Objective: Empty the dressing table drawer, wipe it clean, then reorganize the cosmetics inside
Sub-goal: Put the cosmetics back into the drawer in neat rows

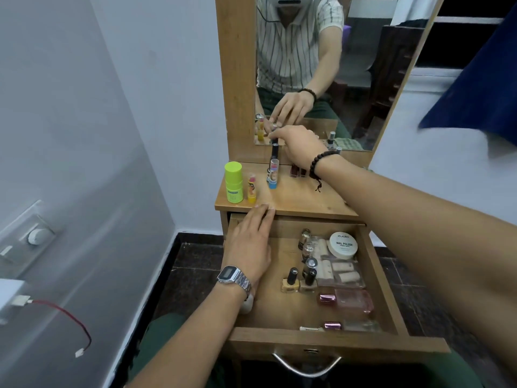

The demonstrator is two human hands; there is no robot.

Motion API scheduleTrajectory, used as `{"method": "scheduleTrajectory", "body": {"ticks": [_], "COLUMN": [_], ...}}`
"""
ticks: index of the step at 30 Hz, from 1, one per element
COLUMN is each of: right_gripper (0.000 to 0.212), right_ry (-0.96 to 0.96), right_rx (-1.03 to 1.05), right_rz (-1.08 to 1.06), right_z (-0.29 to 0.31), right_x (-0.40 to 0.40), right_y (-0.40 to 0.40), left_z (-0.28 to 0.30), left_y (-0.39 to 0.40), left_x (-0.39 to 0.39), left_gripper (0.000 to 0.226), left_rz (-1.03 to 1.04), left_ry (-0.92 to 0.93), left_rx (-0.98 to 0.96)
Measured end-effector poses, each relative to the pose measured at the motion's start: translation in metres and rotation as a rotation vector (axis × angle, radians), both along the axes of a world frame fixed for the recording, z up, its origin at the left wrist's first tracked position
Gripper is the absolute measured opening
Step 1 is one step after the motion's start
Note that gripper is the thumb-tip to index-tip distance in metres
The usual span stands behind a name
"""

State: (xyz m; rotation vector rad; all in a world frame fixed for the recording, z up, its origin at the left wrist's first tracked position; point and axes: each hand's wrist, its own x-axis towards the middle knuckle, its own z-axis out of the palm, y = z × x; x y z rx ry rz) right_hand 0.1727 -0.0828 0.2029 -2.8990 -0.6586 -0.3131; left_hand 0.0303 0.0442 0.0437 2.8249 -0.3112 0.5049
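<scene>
The wooden drawer [380, 278] is pulled out below the dressing table top [302, 197]. Inside lie a white nail polish remover jar [343, 245], several nail polish bottles [291, 281], a clear pack of beige pieces [338, 271] and two pink bottles [354, 301]. My left hand [250, 242] lies flat with straight fingers over the drawer's back left, fingertips touching the table top's edge. My right hand [300, 145] reaches to the mirror's foot and pinches the top of a tall dark tube [274, 151] standing upright there.
On the table top stand a lime green stick [233, 182], a yellow lip balm [252, 189], a blue lip balm [273, 174] and dark red bottles [297, 170]. The mirror [321, 68] rises behind. A wall with a switch plate [30, 236] is at the left.
</scene>
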Motion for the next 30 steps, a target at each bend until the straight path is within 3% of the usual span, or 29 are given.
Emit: {"method": "scheduleTrajectory", "body": {"ticks": [4, 8, 14, 23, 27, 30], "right_gripper": [0.044, 0.029, 0.026, 0.02, 0.017, 0.013], "right_ry": [0.055, 0.05, 0.047, -0.205, -0.322, -0.303], "right_rx": [-0.08, -0.031, 0.008, 0.161, 0.33, 0.39], "right_rz": [0.018, -0.007, -0.063, -0.033, 0.023, 0.086], "right_z": [-0.002, -0.004, -0.005, 0.027, 0.051, 0.061], "right_x": [0.022, 0.027, 0.024, 0.004, -0.041, -0.089], "right_y": [0.01, 0.013, 0.009, -0.014, -0.028, -0.037], "left_z": [0.0, 0.0, 0.001, 0.001, 0.002, 0.002], "left_y": [0.0, 0.0, -0.001, -0.001, 0.0, 0.001], "left_x": [0.0, 0.0, -0.001, 0.0, 0.0, 0.002], "left_gripper": [0.078, 0.078, 0.078, 0.079, 0.08, 0.082], "left_rz": [-0.002, -0.007, -0.009, -0.012, -0.011, -0.018], "left_ry": [-0.002, -0.011, -0.016, -0.011, -0.009, -0.005], "left_rx": [-0.008, -0.02, -0.029, -0.042, -0.054, -0.063]}}
